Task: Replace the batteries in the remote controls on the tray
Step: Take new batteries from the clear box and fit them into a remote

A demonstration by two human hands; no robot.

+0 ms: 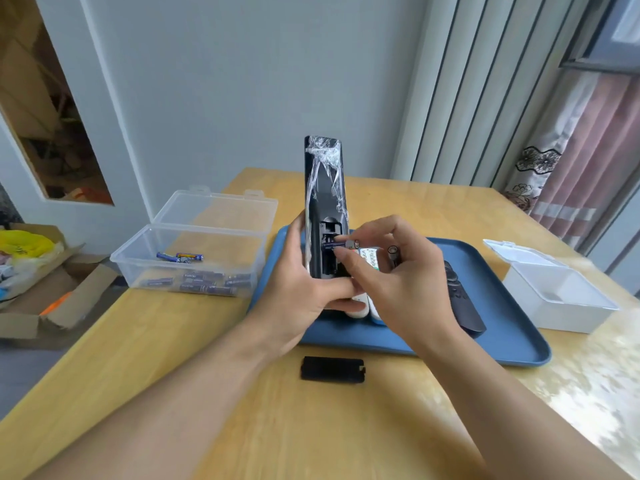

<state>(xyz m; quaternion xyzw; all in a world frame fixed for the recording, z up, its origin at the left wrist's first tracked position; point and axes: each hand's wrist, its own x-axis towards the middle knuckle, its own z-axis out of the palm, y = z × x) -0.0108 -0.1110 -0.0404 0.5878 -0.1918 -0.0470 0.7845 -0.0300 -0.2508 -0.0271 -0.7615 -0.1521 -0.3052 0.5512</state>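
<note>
My left hand (304,289) holds a long black remote (323,192) upright over the blue tray (502,327), back side toward me, with plastic film on its upper part. Its battery compartment is open. My right hand (391,271) pinches a blue battery (337,244) at the compartment's mouth. The remote's black battery cover (333,368) lies on the table in front of the tray. On the tray lie white remotes (367,282), mostly hidden by my hands, and another black remote (462,296).
A clear lidded box (194,261) with several blue batteries stands left of the tray. A white open box (554,292) sits at the right. A small dark cylinder (393,252) stands on the tray. Cardboard boxes lie on the floor at left.
</note>
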